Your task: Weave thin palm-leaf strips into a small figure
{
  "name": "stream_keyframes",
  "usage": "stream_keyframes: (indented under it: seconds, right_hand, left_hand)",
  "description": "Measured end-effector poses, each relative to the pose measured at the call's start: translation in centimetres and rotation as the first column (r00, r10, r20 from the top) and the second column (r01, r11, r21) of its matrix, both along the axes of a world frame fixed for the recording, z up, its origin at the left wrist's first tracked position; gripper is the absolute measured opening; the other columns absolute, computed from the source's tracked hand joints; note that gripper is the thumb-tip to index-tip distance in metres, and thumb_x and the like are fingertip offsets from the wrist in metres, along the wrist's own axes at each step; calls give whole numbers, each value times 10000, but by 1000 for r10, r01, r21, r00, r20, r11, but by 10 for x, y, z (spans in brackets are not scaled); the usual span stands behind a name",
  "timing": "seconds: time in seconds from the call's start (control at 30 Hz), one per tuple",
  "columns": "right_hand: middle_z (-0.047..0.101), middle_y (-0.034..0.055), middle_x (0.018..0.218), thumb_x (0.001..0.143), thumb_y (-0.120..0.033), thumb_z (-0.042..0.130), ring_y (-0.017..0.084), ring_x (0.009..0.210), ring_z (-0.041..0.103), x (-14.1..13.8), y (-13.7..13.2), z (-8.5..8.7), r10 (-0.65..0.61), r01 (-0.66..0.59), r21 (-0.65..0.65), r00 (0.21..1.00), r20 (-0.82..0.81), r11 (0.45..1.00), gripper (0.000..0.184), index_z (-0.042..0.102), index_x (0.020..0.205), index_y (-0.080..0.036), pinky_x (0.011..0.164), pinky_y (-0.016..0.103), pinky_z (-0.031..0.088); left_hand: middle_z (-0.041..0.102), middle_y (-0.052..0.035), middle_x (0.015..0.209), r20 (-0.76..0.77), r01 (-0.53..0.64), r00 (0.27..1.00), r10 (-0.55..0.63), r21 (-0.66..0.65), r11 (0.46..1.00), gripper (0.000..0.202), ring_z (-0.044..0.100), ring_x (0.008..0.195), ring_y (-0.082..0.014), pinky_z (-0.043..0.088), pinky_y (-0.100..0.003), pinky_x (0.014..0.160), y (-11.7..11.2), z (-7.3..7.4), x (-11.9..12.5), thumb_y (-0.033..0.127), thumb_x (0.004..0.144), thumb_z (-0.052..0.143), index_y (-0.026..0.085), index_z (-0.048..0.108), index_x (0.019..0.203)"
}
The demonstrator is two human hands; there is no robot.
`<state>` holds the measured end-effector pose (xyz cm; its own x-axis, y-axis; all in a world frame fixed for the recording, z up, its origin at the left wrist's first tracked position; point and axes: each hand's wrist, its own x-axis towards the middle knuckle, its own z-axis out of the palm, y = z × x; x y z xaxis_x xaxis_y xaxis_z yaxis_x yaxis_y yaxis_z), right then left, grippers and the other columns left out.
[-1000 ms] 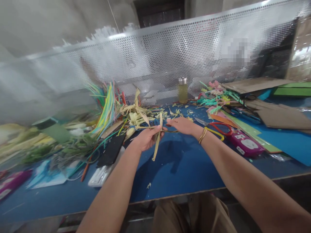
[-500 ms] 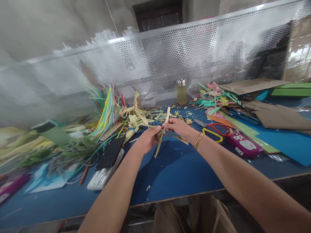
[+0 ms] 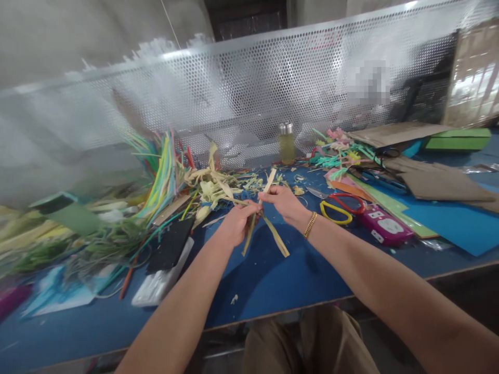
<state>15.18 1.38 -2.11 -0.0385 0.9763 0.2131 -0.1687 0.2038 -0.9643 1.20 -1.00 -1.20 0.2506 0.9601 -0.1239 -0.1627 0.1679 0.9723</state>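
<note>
My left hand [image 3: 238,223] pinches the crossing point of several pale yellow-green strips, which look like dried leaf or husk. Close beside it, my right hand [image 3: 285,202], with a gold bracelet [image 3: 310,225] at the wrist, has thumb and fingers closed on an upright strip [image 3: 270,182]. One loose strip [image 3: 276,238] slants down to the right below my hands, and a narrower one [image 3: 248,236] hangs by the left fingers. The fingers hide where the strips meet. Just beyond my hands lies a heap of pale dried leaves [image 3: 210,192].
Red-and-yellow-handled scissors [image 3: 337,212] and a purple power strip [image 3: 385,226] lie at the right. A lidded bottle [image 3: 287,145] stands before the perforated metal screen [image 3: 249,98]. At left are a black phone-like slab [image 3: 170,246], colourful stems [image 3: 161,171] and a green box [image 3: 64,210].
A strip that lay back under my right hand now swings down toward me, to the lower right. Both hands stay close together, and the whole view has shifted slightly.
</note>
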Motion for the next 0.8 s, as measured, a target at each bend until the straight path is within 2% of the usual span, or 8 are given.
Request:
stream_keyframes:
  seconds: [0.13,0.23,0.33,0.43,0.57,0.67,0.73,0.8]
  right_hand:
    - [534,-39,601,595,-512,722,94,608,433,3,4,-4,-87,85,17,991,102,996,375,606,627,-156,626,253,354]
    - [475,-47,557,692,-540,651,89,566,388,14,4,1,-130,108,82,933,337,991,399,580,593,-161,581,250,309]
    - [492,-28,574,737,-554,638,100,574,404,27,-2,14,-337,199,284,712,616,938,426,579,574,-165,582,260,277]
    - [574,8,706,767,-548,641,136,697,495,28,-16,30,-601,260,556,514,612,789,365,662,738,-185,685,282,302]
    - [622,42,879,806,-539,602,183,842,552,14,-36,44,-644,66,697,452,617,714,379,687,1016,-235,825,338,297]
    - [629,89,980,788,-540,622,236,953,543,8,-45,50,-705,114,736,417,574,667,521,623,1193,-212,868,369,281]
    - [645,78,927,796,-513,627,234,937,550,8,-46,51,-674,103,711,436,597,696,464,652,1149,-214,863,368,279]
    - [656,37,816,812,-453,627,196,851,566,10,-41,48,-551,3,632,494,673,775,303,711,1004,-234,831,343,293]
  left_hand:
    - [555,29,578,-58,28,998,-26,34,999,227,466,508,-84,333,-222,510,0,-5,-1,289,624,746,162,558,634]
    - [559,29,583,-166,26,986,-8,108,994,226,456,520,-92,325,-233,526,0,-6,-5,330,635,752,163,603,665]
    - [604,7,627,-313,17,948,61,240,971,246,502,577,-118,363,-252,585,0,-3,-7,365,634,762,156,657,710]
    - [614,4,628,-360,16,926,115,340,940,257,534,610,-140,379,-261,599,0,-1,-6,346,594,785,163,637,696]
    - [591,17,586,-369,30,920,129,397,917,225,523,576,-136,369,-256,563,0,1,-3,316,594,767,171,603,646]
    - [561,22,519,-433,49,891,136,390,920,235,494,519,-128,335,-251,516,-1,1,-2,313,583,778,169,595,619]
    - [543,29,492,-442,69,890,116,380,922,256,472,492,-118,315,-247,497,-1,1,-2,319,572,792,168,591,619]
    - [563,28,525,-388,91,919,63,367,926,261,475,510,-111,328,-243,511,-2,-1,-1,322,574,798,163,603,644]
